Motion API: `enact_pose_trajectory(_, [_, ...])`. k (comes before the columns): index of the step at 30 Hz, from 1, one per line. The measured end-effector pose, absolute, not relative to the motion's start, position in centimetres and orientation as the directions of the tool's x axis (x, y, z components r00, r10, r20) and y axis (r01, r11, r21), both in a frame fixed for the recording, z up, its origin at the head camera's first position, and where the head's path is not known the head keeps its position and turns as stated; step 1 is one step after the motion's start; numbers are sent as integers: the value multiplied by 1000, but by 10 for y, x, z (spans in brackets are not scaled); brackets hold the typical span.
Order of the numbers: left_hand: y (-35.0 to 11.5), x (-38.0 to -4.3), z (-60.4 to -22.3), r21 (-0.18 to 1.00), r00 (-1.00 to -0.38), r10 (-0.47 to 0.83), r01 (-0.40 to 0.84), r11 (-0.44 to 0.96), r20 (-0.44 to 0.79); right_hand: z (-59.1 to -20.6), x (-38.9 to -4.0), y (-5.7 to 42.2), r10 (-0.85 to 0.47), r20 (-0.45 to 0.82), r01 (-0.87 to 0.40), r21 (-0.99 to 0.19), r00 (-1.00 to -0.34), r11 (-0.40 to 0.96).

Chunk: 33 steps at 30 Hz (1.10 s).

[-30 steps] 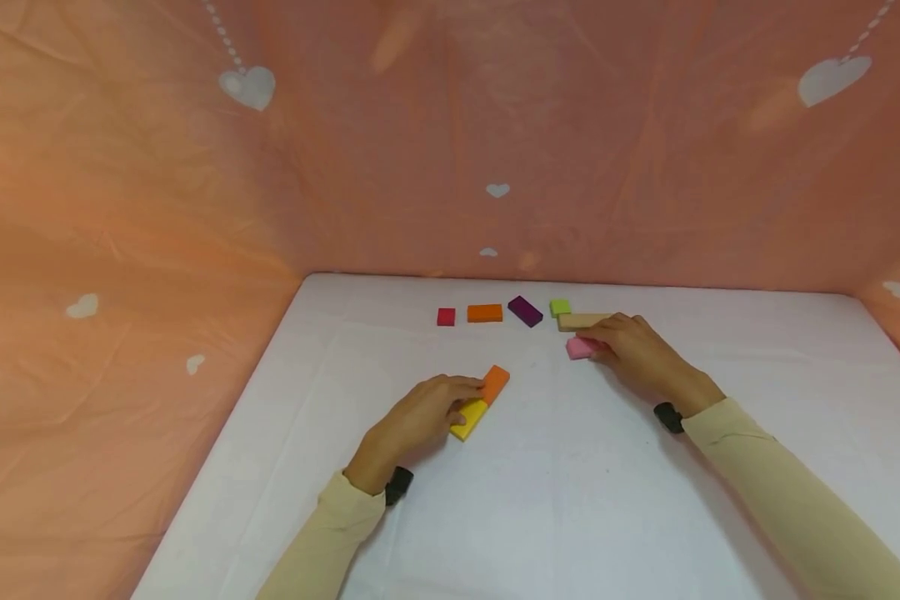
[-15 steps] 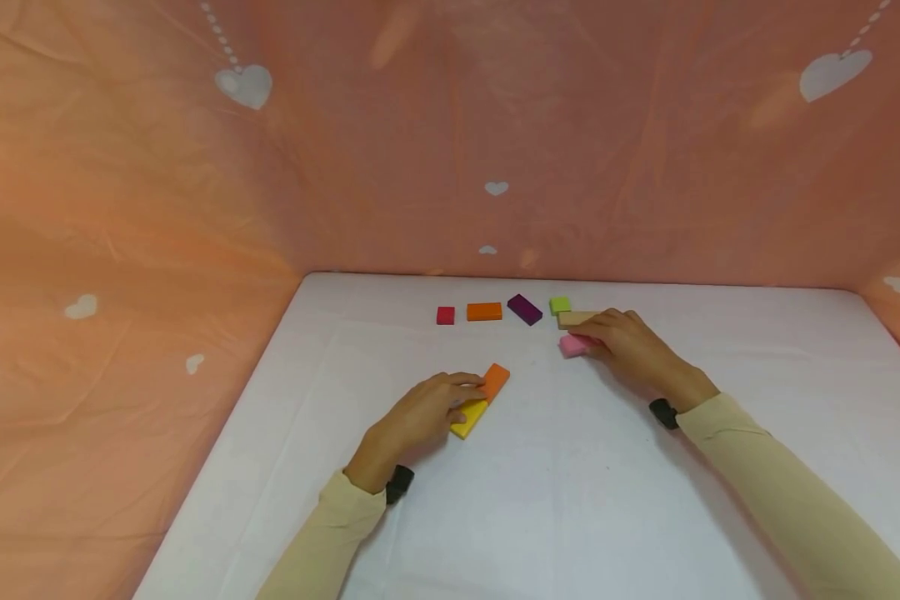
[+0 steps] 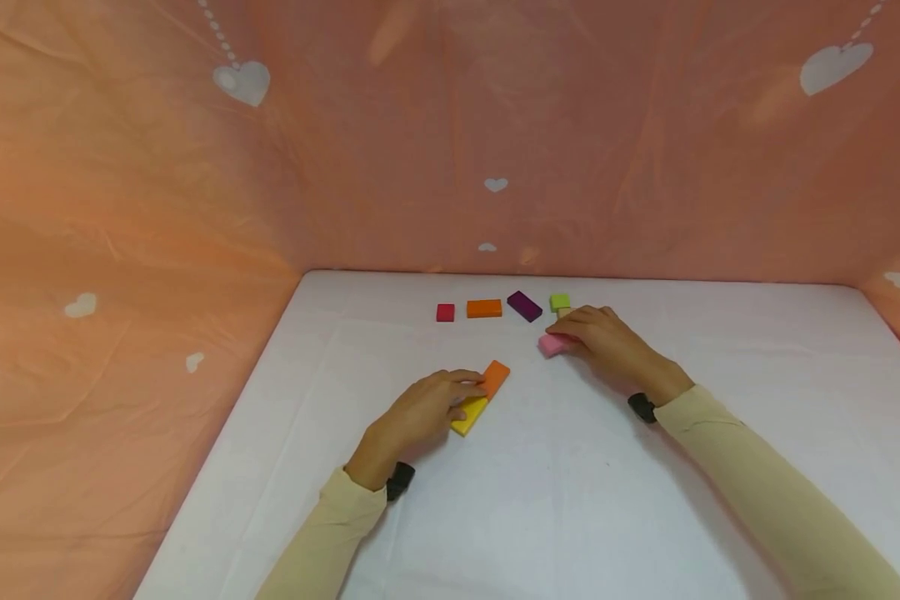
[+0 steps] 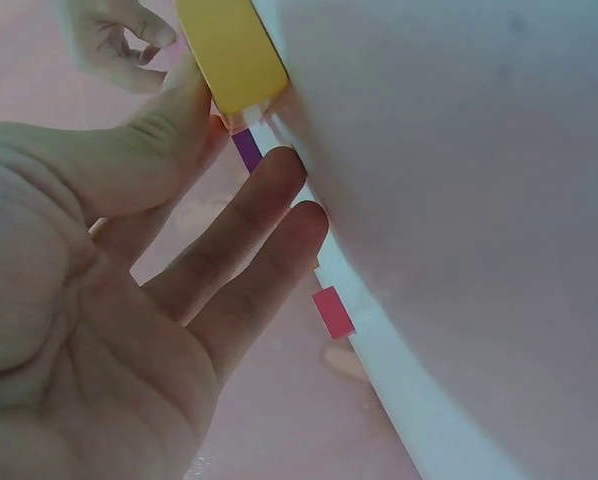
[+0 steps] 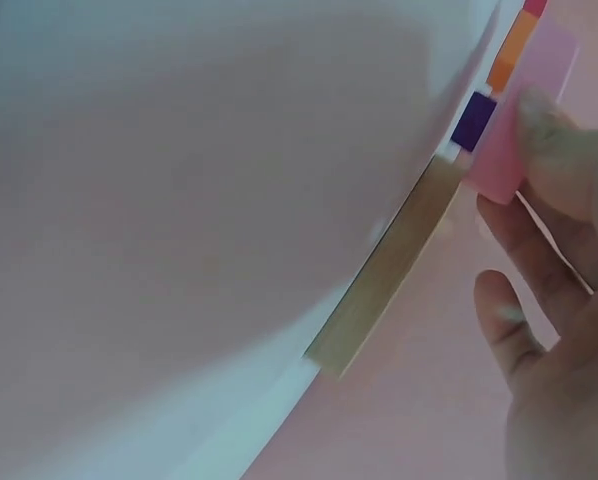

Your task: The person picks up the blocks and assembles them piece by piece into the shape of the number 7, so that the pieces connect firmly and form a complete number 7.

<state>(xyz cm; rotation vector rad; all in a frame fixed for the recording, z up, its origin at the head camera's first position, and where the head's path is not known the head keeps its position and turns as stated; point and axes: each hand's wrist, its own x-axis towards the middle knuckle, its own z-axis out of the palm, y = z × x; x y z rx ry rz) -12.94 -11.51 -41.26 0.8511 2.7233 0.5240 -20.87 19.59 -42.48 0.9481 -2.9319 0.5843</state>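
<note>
On the white table, a yellow block (image 3: 470,414) and an orange block (image 3: 497,377) lie end to end in a slanting line. My left hand (image 3: 422,410) holds the yellow block, thumb on its near side and fingers reaching over towards the orange one. The left wrist view has the yellow block (image 4: 232,55) at the thumb tip, with two other fingers extended. Farther right, my right hand (image 3: 610,348) pinches a pink block (image 3: 553,344). In the right wrist view the thumb presses against the pink block (image 5: 514,130).
Along the back sit a red block (image 3: 446,312), a darker orange block (image 3: 484,308), a purple block (image 3: 525,306) and a lime green block (image 3: 560,302). A long wooden block (image 5: 394,260) lies behind my right hand, mostly hidden in the head view.
My right hand has carried the pink block leftward, away from the wooden block's middle. My left hand and the yellow and orange blocks have stayed in place.
</note>
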Motion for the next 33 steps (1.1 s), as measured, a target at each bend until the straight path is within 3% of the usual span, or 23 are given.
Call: enact_pose_trajectory(33, [-112, -128, -406, 372, -806, 563, 474, 798, -182, -423, -212, 139, -685, 79, -657, -379, -724, 652])
